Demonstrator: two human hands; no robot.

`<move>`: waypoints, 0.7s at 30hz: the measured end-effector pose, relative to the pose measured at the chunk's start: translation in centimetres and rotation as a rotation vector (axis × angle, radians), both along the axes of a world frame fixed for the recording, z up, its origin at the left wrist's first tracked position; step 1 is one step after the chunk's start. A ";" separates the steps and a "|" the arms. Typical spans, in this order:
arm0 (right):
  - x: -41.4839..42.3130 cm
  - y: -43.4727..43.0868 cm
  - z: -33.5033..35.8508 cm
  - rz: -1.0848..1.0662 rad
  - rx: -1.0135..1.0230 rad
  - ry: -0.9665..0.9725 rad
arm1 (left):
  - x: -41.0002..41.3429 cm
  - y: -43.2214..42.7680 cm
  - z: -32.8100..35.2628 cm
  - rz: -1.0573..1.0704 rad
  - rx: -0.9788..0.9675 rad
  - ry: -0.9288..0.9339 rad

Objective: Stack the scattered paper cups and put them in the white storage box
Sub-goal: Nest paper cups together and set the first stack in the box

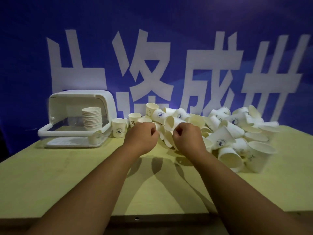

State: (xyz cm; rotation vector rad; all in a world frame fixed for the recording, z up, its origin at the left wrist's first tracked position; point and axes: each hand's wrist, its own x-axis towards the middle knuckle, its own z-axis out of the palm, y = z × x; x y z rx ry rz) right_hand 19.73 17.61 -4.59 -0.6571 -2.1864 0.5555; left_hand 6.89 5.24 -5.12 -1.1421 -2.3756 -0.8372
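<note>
Both hands meet at the table's middle over a short row of nested white paper cups (165,134) lying on their sides. My left hand (143,135) has its fingers curled on the left end of the row. The cup at the right end is pinched by my right hand (187,137). A large heap of scattered paper cups (227,131) spreads from behind my hands to the right. At the far left the white storage box (50,133) stands with its lid raised, and a stack of cups (91,118) stands upright inside it.
Three single cups stand upright between the box and the heap: one (118,128) beside the box, one (134,119) behind it, one (151,107) farther back. A blue banner (169,48) with white characters closes the back. The yellow-green table (67,175) ends at a near edge below my forearms.
</note>
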 end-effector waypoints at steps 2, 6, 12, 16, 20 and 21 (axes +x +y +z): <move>1.6 0.9 0.0 -0.043 0.018 -0.032 | 1.1 1.4 -0.3 -0.079 -0.063 -0.006; 3.9 2.5 -0.4 -0.131 0.065 -0.163 | 2.9 4.0 -1.8 -0.221 -0.270 -0.048; 5.3 3.4 -1.0 -0.229 0.085 -0.275 | 4.0 5.9 -3.6 -0.275 -0.465 -0.025; 5.3 3.5 -0.6 -0.244 0.106 -0.296 | 3.6 5.9 -3.6 -0.223 -0.382 -0.025; 5.0 3.2 0.2 -0.226 0.096 -0.185 | 2.8 4.8 -3.1 -0.194 -0.205 0.009; 4.8 2.9 0.4 -0.222 0.096 -0.153 | 2.5 4.3 -2.8 -0.180 -0.180 0.014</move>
